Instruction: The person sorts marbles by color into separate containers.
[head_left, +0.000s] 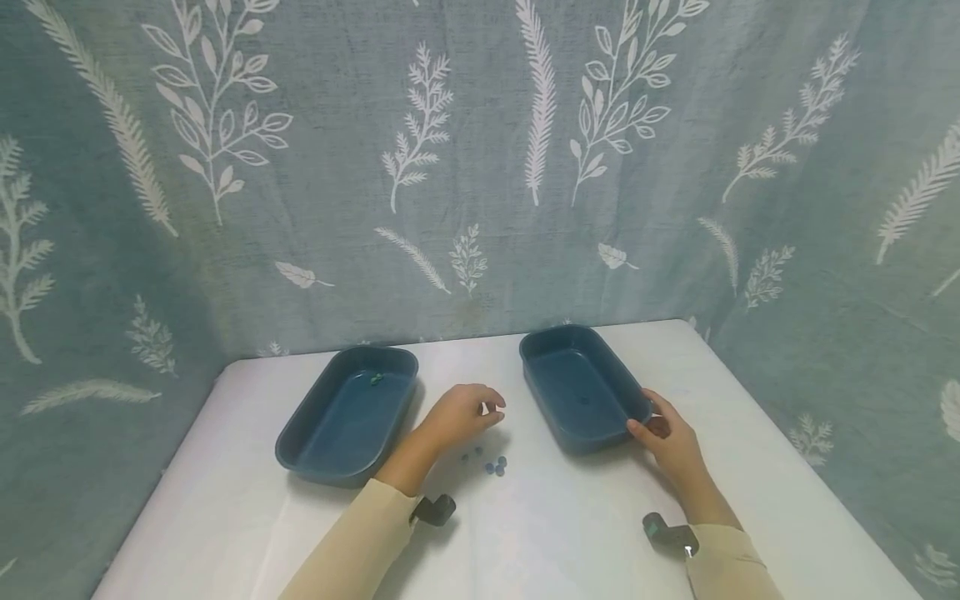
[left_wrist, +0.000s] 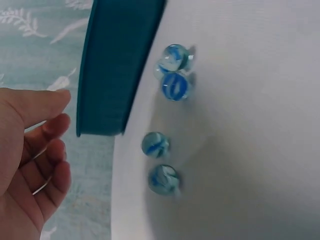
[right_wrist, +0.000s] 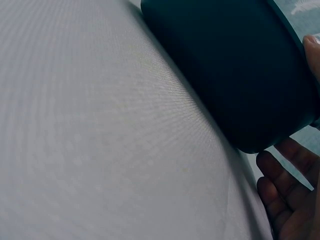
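Marbles (head_left: pixel 500 470), five blue-&-white swirled glass ones, lie on white cloth-covered table (head_left: pixel 555 533) btwn the two bins, nearer the person than L hand (head_left: pixel 461 414). L wrist view: three bunched tog., one partly hidden behind its neighbours; other two sit a bit apart from them, just beside each other. L hand is up over the table w/ fingers loosely bent & thumb near the index tip, gap btwn; nothing seen in its grasp.

R hand (head_left: pixel 671 442) grips R bin (head_left: pixel 577 379) at its near R corner, thumb at the rim, other fingers round the outside & low by the base. R bin = dk blue-teal plastic, rectangular w/ rounded corners, set at a slant; small dk spot on its floor, can't tell what.

L bin (head_left: pixel 345 425), same type, stands on table to L of L hand, slanted the other way. Few small green pcs (head_left: pixel 377 379) lie inside nr far end, too small to count.

Sleeves (head_left: pixel 352 542) are beige; dk wrist cams (head_left: pixel 437 510) sit at both cuffs. Grey-green curtain (head_left: pixel 330 208) w/ white leaf & fern prints hangs behind table & along both sides.
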